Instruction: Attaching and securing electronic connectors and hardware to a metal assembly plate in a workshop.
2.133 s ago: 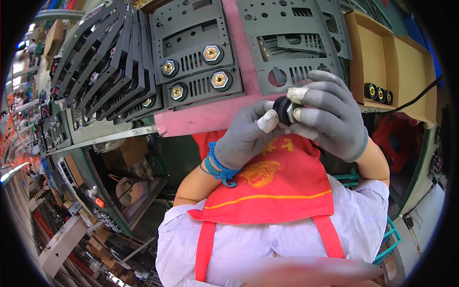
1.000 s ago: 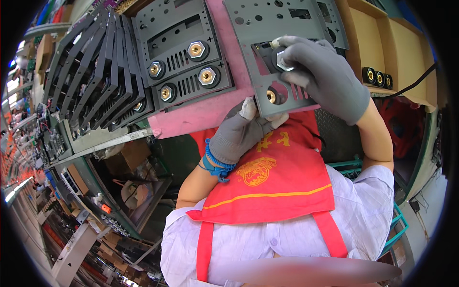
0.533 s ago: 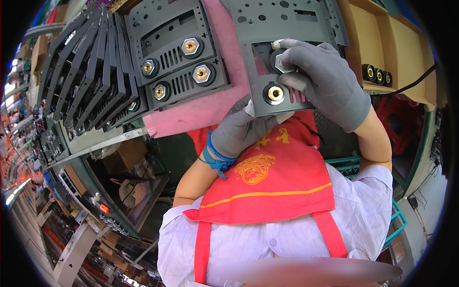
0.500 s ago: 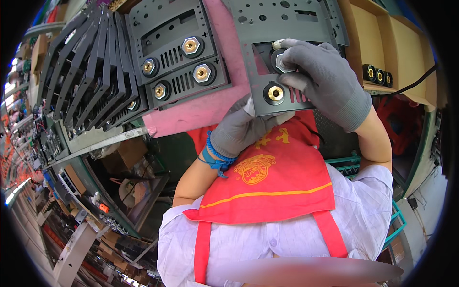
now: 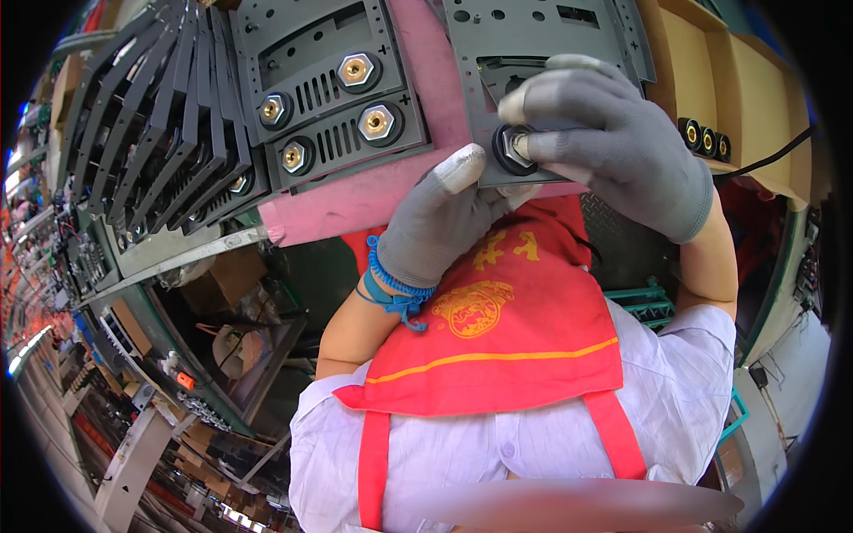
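A grey metal panel [image 5: 551,40] with slots and round holes lies in front of me. Near its closest edge sits a round black connector [image 5: 503,165], with a silver hex nut [image 5: 515,146] over it. My right hand [image 5: 622,147], in a grey glove, pinches this nut between thumb and fingers. Its fingers hide most of the upper connector spot and the slots. My left hand [image 5: 440,218], gloved too, holds the panel's near left corner, the pale thumb up beside the edge and the fingertips partly hidden under it.
At left, more grey panels [image 5: 329,107] carry brass-centred connectors with hex nuts; several others [image 5: 169,115] stand in a leaning row. Pink cloth [image 5: 338,209] covers the bench. On the right, a cardboard box [image 5: 755,89] holds three black rings [image 5: 708,140], near a black cable [image 5: 764,160].
My right hand has moved from the upper connector to the lower one, which now has a hex nut over it. The panel has shifted slightly away, and my left thumb is raised more.
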`<state>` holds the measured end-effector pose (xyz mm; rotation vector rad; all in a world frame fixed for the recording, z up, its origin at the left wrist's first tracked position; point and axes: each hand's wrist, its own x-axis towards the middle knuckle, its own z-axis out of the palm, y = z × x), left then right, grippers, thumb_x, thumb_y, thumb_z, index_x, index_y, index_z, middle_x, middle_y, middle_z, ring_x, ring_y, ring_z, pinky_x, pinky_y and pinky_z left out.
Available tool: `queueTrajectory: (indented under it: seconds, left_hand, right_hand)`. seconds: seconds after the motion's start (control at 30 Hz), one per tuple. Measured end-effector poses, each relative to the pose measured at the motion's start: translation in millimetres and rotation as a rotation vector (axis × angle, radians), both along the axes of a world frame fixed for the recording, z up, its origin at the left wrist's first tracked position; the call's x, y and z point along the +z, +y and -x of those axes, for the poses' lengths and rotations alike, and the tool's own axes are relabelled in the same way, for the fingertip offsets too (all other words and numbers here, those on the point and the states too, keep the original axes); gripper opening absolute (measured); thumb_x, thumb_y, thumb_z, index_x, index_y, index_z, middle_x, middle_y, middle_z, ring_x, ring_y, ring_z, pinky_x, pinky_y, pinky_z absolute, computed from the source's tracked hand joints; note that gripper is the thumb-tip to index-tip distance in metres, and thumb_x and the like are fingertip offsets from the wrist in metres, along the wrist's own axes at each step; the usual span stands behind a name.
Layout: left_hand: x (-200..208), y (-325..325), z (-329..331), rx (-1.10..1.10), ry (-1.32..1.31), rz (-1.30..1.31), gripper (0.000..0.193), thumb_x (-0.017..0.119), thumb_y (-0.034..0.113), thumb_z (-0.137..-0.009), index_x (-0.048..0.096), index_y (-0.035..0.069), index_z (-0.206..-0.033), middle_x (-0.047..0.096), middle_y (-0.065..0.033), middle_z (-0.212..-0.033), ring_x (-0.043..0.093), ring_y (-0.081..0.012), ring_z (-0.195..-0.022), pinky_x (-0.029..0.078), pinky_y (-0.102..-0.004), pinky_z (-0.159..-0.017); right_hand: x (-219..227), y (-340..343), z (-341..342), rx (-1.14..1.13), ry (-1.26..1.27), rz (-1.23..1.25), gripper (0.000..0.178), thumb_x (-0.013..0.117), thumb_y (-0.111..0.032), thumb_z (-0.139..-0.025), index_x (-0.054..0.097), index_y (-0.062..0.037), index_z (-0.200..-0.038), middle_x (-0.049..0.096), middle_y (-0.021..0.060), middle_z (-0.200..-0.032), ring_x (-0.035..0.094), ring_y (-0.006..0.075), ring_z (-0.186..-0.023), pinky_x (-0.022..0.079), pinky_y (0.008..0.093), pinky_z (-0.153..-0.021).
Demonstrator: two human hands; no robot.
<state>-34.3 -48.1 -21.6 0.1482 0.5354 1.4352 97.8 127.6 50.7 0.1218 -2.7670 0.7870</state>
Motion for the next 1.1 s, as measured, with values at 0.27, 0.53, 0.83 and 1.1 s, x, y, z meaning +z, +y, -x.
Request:
queueTrajectory:
  seconds: [0.27,0.53,0.83,1.1]
  left_hand:
    - [1,-1,-4,0.005,-0.020,0.015,0.055,0.047,0.039,-0.097,0.046,-0.003,-0.132,0.059,-0.0144,-0.124,0.056,-0.0235,-0.113,0.038,-0.0435,-0.108]
    - [7,0,-8,0.028,-0.042,0.111,0.053,0.048,0.039,-0.097,0.049,-0.004,-0.128,0.060,-0.0144,-0.120,0.057,-0.0225,-0.111,0.039,-0.0427,-0.108]
    - [3,-2,-4,-0.015,-0.011,0.051,0.052,0.049,0.038,-0.096,0.050,-0.004,-0.126,0.059,-0.0142,-0.120,0.057,-0.0222,-0.113,0.039,-0.0412,-0.108]
    - [1,-3,-3,-0.012,0.140,0.033,0.041,0.047,0.030,-0.099,0.055,-0.003,-0.121,0.061,-0.0118,-0.119,0.058,-0.0208,-0.111,0.040,-0.0384,-0.104]
  right_hand:
    - [-3,0,-1,0.016,-0.009,-0.008,0.024,0.069,-0.018,-0.078,0.064,-0.0089,-0.099,0.064,0.0069,-0.104,0.061,0.0303,-0.100,0.047,0.0405,-0.088]
    - [13,-7,4,-0.018,-0.208,-0.152,0.031,0.073,-0.022,-0.073,0.065,-0.0099,-0.101,0.062,0.0092,-0.099,0.060,0.0319,-0.096,0.046,0.0392,-0.082]
    - [1,-4,3,-0.009,-0.018,-0.072,0.029,0.076,-0.023,-0.070,0.063,-0.0114,-0.093,0.061,0.0073,-0.094,0.058,0.0312,-0.091,0.046,0.0394,-0.079]
    - [10,0,-1,-0.011,-0.149,0.080,0.037,0.081,-0.026,-0.064,0.063,-0.0101,-0.092,0.057,0.0081,-0.084,0.057,0.0301,-0.082,0.045,0.0385,-0.072]
